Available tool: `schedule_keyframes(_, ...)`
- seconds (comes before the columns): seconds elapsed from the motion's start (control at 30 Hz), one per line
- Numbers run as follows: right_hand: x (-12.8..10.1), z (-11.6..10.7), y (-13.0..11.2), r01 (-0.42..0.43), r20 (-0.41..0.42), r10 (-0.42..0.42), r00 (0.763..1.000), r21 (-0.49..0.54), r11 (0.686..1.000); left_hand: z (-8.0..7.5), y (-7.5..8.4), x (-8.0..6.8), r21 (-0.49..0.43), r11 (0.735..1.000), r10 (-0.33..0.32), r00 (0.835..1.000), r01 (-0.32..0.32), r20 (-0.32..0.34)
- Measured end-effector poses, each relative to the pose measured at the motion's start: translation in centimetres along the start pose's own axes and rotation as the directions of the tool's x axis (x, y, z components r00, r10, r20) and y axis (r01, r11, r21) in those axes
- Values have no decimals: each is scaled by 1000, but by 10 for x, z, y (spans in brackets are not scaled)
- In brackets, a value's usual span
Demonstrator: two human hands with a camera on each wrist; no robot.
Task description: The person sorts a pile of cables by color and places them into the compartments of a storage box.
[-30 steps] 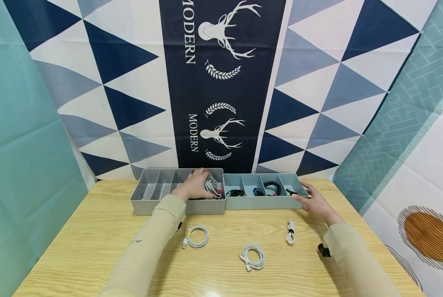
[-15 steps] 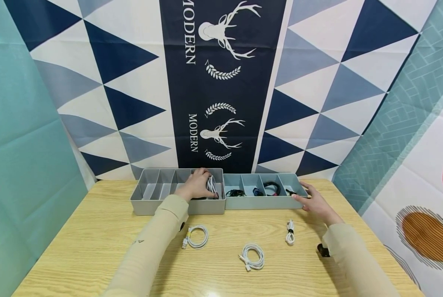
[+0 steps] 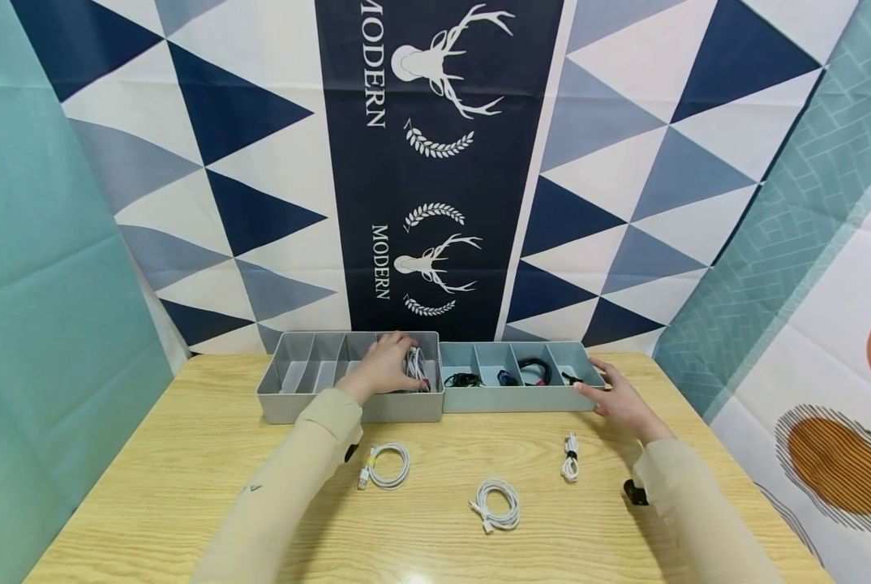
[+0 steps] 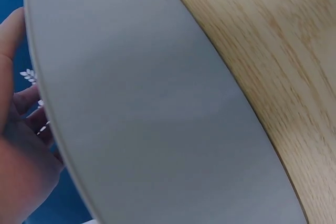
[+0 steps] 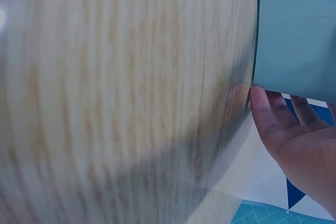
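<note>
- The coiled cable bundle (image 3: 415, 367), at frame centre, sits in the rightmost compartment of the grey tray (image 3: 282, 401), gripped by the left hand (image 3: 383, 365).
- Best pressed low, so no loops spring out.
- Right hand (image 3: 620, 399), fingers straight, steadies the blue tray (image 3: 512, 399) on the worktop (image 3: 187, 470).

The grey tray wall (image 4: 157, 108) is filling the view, the left hand (image 4: 21, 150) lying behind it, beside the wooden table (image 4: 283, 56).

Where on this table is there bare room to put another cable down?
Bare wood lies left of the coiled white cable, before the grey divided tray, and along the near edge below the middle white coil. It is crowded between the small white bundle and the right hand beside the blue-green tray.
</note>
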State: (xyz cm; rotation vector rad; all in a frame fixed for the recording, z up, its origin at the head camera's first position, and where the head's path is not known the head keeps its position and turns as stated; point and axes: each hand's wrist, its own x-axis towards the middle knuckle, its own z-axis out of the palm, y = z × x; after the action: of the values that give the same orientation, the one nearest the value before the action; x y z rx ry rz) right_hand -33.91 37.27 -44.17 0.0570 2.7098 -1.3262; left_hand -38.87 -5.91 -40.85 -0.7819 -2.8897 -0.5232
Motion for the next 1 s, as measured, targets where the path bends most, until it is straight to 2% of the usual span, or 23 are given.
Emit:
schedule_keyframes(0.33,-1,-1,-2,-6,2,6,1000,-11,1000,-17,11,-14,-32,999,7,999,-8,-31)
schedule_keyframes(0.6,-2,-1,-3,-23,-1,23,1000,-32,999,-28,18,-30,-65,998,-22,998,19,-51)
schedule_keyframes(1.0,-5,0,-6,4,19,-3,1000,-18,1000,-36,21,-59,-87,996,-18,989,5,-145)
